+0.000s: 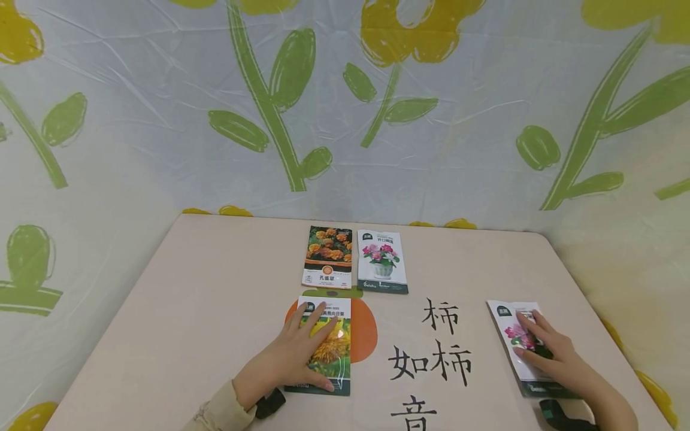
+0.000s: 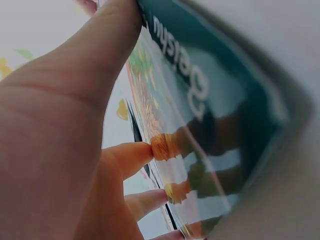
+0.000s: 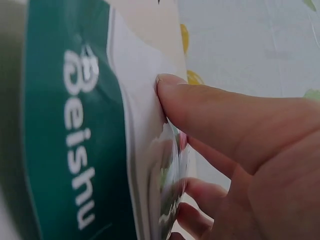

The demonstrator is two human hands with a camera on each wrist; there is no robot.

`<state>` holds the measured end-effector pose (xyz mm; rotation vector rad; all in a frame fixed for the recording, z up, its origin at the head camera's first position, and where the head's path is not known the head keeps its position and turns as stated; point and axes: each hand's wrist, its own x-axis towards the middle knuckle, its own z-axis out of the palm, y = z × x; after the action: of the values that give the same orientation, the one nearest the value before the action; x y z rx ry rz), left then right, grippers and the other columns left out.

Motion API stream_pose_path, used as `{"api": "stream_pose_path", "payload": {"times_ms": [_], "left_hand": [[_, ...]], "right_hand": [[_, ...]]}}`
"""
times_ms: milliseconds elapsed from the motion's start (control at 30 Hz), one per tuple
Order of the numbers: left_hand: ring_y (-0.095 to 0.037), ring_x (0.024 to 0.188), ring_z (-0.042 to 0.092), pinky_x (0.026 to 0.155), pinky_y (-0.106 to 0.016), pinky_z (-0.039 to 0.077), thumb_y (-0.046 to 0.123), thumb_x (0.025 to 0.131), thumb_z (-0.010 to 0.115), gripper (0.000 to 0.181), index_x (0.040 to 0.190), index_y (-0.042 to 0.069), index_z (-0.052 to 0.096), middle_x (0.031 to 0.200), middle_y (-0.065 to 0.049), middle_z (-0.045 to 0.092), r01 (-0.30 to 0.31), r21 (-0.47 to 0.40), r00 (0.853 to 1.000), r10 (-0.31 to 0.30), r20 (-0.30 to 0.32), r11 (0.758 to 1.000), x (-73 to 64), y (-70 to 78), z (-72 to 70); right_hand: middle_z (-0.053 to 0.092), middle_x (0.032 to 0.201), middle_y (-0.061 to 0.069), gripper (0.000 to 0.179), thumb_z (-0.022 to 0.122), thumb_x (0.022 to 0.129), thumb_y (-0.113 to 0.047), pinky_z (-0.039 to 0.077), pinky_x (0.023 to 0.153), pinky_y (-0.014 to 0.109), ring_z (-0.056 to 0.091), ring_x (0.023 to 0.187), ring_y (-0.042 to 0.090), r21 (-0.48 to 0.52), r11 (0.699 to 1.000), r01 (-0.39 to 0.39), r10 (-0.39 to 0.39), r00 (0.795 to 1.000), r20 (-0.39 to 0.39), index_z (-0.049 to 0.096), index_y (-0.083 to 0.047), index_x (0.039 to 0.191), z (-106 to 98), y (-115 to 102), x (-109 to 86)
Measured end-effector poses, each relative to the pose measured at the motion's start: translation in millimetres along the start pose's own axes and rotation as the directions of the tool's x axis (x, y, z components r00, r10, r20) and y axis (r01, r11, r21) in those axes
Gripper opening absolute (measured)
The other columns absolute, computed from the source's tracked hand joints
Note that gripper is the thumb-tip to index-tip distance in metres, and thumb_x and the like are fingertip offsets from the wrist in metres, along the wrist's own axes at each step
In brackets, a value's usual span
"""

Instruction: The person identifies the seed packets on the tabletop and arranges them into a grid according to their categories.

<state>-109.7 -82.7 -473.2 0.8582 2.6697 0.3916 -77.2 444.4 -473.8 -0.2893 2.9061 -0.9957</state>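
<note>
A seed packet (image 1: 330, 353) with a yellow flower picture lies left of the middle of the table. My left hand (image 1: 293, 353) rests on it, fingers spread over its face and thumb near its green lower band. In the left wrist view the fingertips (image 2: 165, 147) touch the glossy front. At the right, a seed packet (image 1: 514, 338) with pink flowers lies slightly turned; the right wrist view shows layered edges there. My right hand (image 1: 557, 353) lies over its right side. The thumb (image 3: 175, 92) and fingers touch its face in the right wrist view.
Farther back, a packet with orange flowers (image 1: 329, 257) lies beside another with potted pink flowers (image 1: 383, 261). The beige table (image 1: 215, 299) bears black written characters (image 1: 431, 362) and a printed orange fruit (image 1: 365, 329). Flower-patterned cloth (image 1: 458, 137) hangs behind and at the sides.
</note>
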Motion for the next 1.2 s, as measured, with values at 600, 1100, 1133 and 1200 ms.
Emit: {"api": "stream_pose_path", "payload": {"times_ms": [600,1100,1133,1200], "left_hand": [[-0.051,0.145,0.011,0.111,-0.067,0.024,0.081,0.067,0.067,0.116,0.159,0.022,0.026,0.165,-0.013,0.009,0.006,-0.007,1.000,-0.006,0.007,1.000,-1.5,1.7,-3.0],[-0.050,0.145,0.010,0.112,-0.067,0.023,0.081,0.067,0.067,0.116,0.159,0.023,0.025,0.165,-0.013,0.009,0.000,-0.007,1.000,0.000,0.002,1.000,-1.8,-0.2,-1.9],[-0.050,0.145,0.010,0.112,-0.067,0.023,0.081,0.067,0.066,0.116,0.159,0.023,0.025,0.166,-0.012,0.009,0.001,-0.005,1.000,-0.001,0.002,1.000,-1.8,-0.2,-1.9],[-0.050,0.145,0.010,0.112,-0.066,0.023,0.081,0.067,0.066,0.116,0.159,0.024,0.025,0.166,-0.012,0.009,0.002,-0.003,1.000,-0.002,0.004,1.000,-1.9,0.1,-1.9]], "right_hand": [[0.003,0.155,0.040,0.078,0.065,0.093,-0.029,0.020,0.082,0.083,0.012,0.123,0.069,-0.080,0.990,-0.120,0.126,0.989,0.073,0.024,-0.003,0.155,2.3,-17.0,3.5],[0.012,0.153,0.038,0.076,0.066,0.092,-0.033,0.024,0.083,0.076,0.017,0.124,0.065,-0.110,0.988,-0.110,0.116,0.992,0.041,0.030,-0.003,0.152,10.9,-22.9,3.4],[0.013,0.153,0.038,0.076,0.066,0.092,-0.033,0.024,0.083,0.076,0.018,0.123,0.065,-0.115,0.987,-0.110,0.115,0.993,0.038,0.031,-0.003,0.152,11.5,-23.8,3.6],[0.013,0.153,0.037,0.076,0.066,0.092,-0.034,0.024,0.082,0.078,0.018,0.122,0.065,-0.123,0.986,-0.114,0.120,0.992,0.037,0.032,-0.003,0.152,12.3,-25.8,3.7]]}}
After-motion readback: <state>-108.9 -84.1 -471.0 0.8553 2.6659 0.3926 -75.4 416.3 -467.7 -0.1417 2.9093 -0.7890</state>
